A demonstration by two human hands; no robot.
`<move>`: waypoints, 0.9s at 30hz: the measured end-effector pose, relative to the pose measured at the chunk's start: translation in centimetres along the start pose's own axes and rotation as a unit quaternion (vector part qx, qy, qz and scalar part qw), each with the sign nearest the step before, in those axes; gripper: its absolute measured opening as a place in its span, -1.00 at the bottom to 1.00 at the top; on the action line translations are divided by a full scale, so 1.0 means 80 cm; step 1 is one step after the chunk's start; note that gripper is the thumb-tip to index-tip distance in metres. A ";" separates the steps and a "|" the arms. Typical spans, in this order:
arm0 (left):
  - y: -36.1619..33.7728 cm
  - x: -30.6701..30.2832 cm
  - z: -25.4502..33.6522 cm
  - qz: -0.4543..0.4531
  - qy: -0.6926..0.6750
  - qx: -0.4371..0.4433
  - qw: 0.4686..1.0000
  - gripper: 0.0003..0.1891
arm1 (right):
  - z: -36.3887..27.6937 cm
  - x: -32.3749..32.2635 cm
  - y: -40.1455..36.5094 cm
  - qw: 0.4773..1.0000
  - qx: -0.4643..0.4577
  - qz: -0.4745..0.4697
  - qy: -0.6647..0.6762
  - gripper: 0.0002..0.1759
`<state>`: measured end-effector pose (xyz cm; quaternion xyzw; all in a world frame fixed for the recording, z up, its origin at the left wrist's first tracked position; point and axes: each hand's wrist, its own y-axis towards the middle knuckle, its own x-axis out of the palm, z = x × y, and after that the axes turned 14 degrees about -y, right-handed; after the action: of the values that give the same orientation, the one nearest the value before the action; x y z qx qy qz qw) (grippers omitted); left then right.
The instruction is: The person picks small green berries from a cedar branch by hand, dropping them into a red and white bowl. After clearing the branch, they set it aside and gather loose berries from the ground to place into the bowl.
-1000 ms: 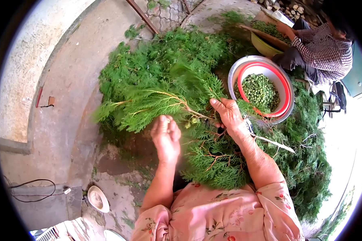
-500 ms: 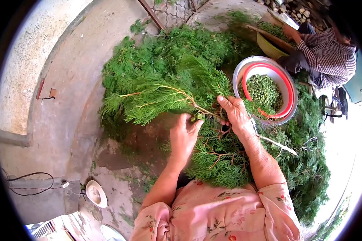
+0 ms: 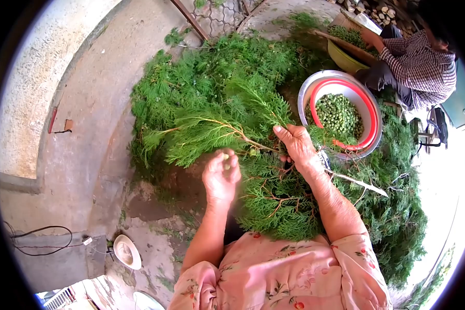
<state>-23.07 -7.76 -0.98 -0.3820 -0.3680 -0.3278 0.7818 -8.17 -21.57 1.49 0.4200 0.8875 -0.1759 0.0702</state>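
My right hand (image 3: pixel 299 147) is closed around the woody stem of a leafy evergreen branch (image 3: pixel 206 135), whose flat green sprays fan out to the left. To the left of the stem, and apart from it, my left hand (image 3: pixel 222 175) is turned palm up with curled fingers. Small pale-green cones (image 3: pixel 226 157) show between those fingertips, somewhat blurred. Beyond my right hand stands a metal basin (image 3: pixel 305 90) with a red-rimmed bowl (image 3: pixel 315 106) inside it. Many green cones (image 3: pixel 338 116) fill the bottom of that bowl.
A large heap of cut evergreen branches (image 3: pixel 191 77) covers the ground ahead, and more greenery (image 3: pixel 392 217) lies to the right. At upper right a seated person in a checked shirt (image 3: pixel 423 67) works over a woven tray (image 3: pixel 346 42). A pale hat (image 3: pixel 127 252) lies lower left.
My left hand has moved left and down from the stem, with small green cones in its fingers. My right hand keeps its hold on the branch.
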 end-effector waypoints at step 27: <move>-0.005 0.022 -0.006 0.017 0.151 0.020 0.988 -0.93 | 0.000 -0.001 0.000 1.000 -0.015 0.006 -0.015 -0.61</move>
<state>-22.31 -8.79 0.41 -0.3182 -0.2454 -0.3608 0.8416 -8.12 -21.57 1.52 0.4220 0.8863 -0.1682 0.0905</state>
